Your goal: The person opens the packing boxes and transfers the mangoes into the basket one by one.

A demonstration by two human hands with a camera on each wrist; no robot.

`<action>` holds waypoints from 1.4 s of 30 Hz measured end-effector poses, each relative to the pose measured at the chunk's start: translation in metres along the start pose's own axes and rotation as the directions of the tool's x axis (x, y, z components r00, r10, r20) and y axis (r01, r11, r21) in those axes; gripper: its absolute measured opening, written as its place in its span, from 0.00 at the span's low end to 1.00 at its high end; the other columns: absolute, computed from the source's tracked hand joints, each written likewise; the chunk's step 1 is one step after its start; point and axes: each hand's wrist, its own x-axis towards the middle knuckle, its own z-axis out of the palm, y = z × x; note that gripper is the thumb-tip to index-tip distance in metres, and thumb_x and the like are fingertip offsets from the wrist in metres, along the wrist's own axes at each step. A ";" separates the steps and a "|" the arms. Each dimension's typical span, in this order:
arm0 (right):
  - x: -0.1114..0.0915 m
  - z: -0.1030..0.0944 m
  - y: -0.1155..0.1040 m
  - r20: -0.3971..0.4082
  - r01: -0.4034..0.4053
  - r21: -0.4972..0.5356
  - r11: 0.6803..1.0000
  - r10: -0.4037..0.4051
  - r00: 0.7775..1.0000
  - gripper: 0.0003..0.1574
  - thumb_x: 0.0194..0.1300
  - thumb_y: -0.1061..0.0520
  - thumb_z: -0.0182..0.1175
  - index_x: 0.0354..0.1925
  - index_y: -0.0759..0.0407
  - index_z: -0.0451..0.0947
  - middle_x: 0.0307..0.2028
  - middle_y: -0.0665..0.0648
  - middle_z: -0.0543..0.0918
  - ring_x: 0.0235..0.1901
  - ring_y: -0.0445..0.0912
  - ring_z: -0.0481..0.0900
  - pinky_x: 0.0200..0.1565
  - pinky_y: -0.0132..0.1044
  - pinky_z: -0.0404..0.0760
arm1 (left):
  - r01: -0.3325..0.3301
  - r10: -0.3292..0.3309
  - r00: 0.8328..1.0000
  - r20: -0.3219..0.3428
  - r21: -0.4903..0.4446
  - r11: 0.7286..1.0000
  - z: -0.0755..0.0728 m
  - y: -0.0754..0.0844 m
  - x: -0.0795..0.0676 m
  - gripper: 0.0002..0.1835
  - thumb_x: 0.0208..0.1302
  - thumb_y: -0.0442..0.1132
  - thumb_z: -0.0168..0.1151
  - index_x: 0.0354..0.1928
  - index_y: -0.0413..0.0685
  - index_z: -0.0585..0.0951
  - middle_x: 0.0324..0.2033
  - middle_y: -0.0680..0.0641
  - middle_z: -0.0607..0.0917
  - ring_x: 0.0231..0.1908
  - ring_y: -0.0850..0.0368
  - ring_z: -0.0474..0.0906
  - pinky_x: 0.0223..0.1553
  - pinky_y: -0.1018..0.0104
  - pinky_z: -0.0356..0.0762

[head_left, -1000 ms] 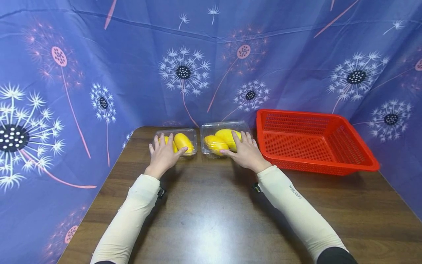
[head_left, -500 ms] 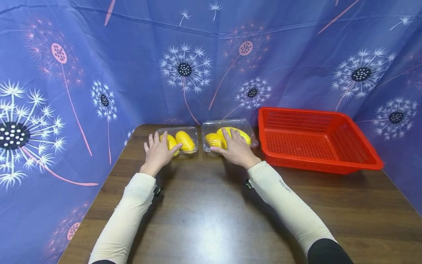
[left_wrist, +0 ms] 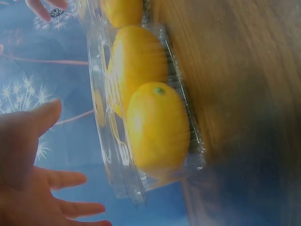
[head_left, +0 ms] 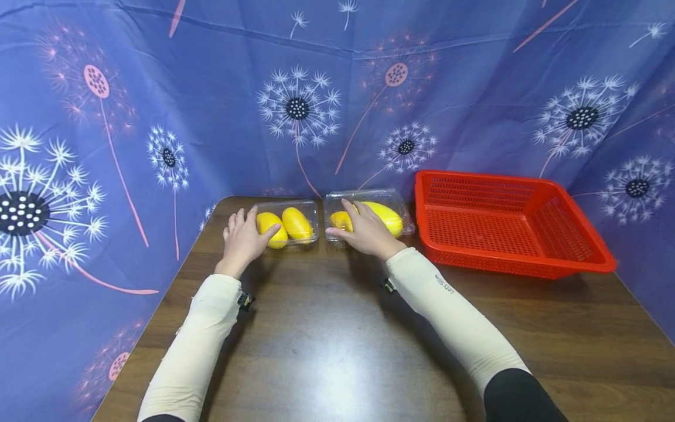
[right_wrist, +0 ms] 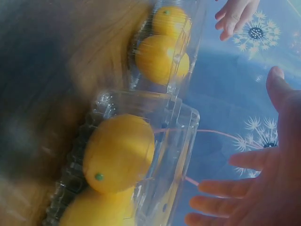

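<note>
Two clear plastic boxes stand side by side at the table's back edge. The left box (head_left: 314, 218) holds two yellow mangoes, one mango (head_left: 297, 224) upright beside another mango (head_left: 270, 230). My left hand (head_left: 241, 239) is over that box's left end, thumb and fingers spread. In the left wrist view it is apart from the mango (left_wrist: 157, 127). My right hand (head_left: 369, 230) hovers over the right box (head_left: 364, 196), partly hiding its mangoes (head_left: 387, 218). The right wrist view shows straight fingers (right_wrist: 225, 188) beside the box, apart from the mango (right_wrist: 120, 153). Neither hand holds anything.
A red perforated plastic basket (head_left: 480, 234) stands on the wooden table (head_left: 327, 328), right of the boxes. Behind everything hangs a blue dandelion-print cloth (head_left: 221, 117), close against the table's back edge.
Both hands have shifted left and slightly toward the person, uncovering more of the mangoes in each box. The boxes and the basket stay in place; the head view has tilted slightly.
</note>
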 end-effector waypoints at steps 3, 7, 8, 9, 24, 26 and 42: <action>0.005 0.001 -0.004 0.012 0.006 -0.004 1.000 -0.006 1.000 0.58 0.62 0.25 0.53 0.76 0.55 0.50 0.73 0.67 0.57 0.73 0.61 0.54 0.73 0.57 0.56 | 0.012 -0.012 1.000 -0.015 -0.018 1.000 -0.003 -0.004 0.001 0.44 0.67 0.62 0.53 0.75 0.44 0.53 0.73 0.29 0.49 0.74 0.29 0.41 0.70 0.31 0.43; 0.011 0.005 -0.010 0.024 0.008 -0.010 1.000 -0.008 1.000 0.58 0.61 0.24 0.53 0.75 0.55 0.51 0.73 0.66 0.59 0.73 0.61 0.56 0.72 0.57 0.58 | 0.034 -0.034 0.999 -0.002 -0.037 0.999 -0.005 -0.009 0.002 0.43 0.68 0.60 0.52 0.75 0.43 0.52 0.73 0.28 0.49 0.73 0.29 0.42 0.70 0.31 0.45; 0.012 0.007 -0.011 0.026 0.007 -0.012 1.000 -0.007 1.000 0.58 0.61 0.24 0.53 0.75 0.55 0.50 0.73 0.66 0.59 0.73 0.61 0.56 0.72 0.57 0.59 | 0.038 -0.038 0.999 0.005 -0.040 0.998 -0.005 -0.010 0.003 0.43 0.68 0.61 0.52 0.75 0.43 0.52 0.73 0.28 0.49 0.73 0.29 0.42 0.70 0.31 0.46; 0.013 0.008 -0.012 0.026 0.006 -0.015 1.000 -0.006 1.000 0.58 0.61 0.24 0.53 0.75 0.55 0.51 0.73 0.65 0.60 0.73 0.61 0.57 0.72 0.57 0.59 | 0.041 -0.040 0.999 0.013 -0.043 0.998 -0.005 -0.012 0.004 0.43 0.68 0.61 0.52 0.75 0.43 0.52 0.73 0.28 0.49 0.73 0.29 0.43 0.70 0.30 0.46; 0.026 0.019 -0.036 0.027 0.019 0.019 1.000 -0.019 0.999 0.59 0.60 0.24 0.55 0.75 0.57 0.52 0.71 0.66 0.62 0.71 0.59 0.61 0.71 0.53 0.62 | 0.118 -0.096 0.990 0.100 -0.251 0.961 -0.004 -0.028 0.017 0.44 0.70 0.60 0.49 0.75 0.40 0.49 0.73 0.31 0.53 0.73 0.33 0.49 0.72 0.38 0.51; 0.028 0.021 -0.039 0.022 0.023 0.029 0.999 -0.024 0.999 0.58 0.60 0.25 0.55 0.74 0.57 0.53 0.71 0.67 0.62 0.71 0.60 0.60 0.72 0.54 0.61 | 0.125 -0.102 0.989 0.103 -0.258 0.958 -0.005 -0.027 0.018 0.44 0.70 0.60 0.49 0.75 0.40 0.49 0.73 0.31 0.53 0.73 0.33 0.49 0.72 0.38 0.52; 0.043 0.039 -0.060 0.047 0.111 -0.070 0.991 -0.108 0.993 0.57 0.62 0.31 0.59 0.73 0.63 0.55 0.69 0.68 0.65 0.69 0.63 0.63 0.70 0.55 0.64 | 0.172 -0.131 0.980 0.150 -0.309 0.935 0.001 -0.029 0.022 0.45 0.69 0.62 0.48 0.76 0.42 0.47 0.74 0.32 0.51 0.74 0.33 0.47 0.73 0.38 0.51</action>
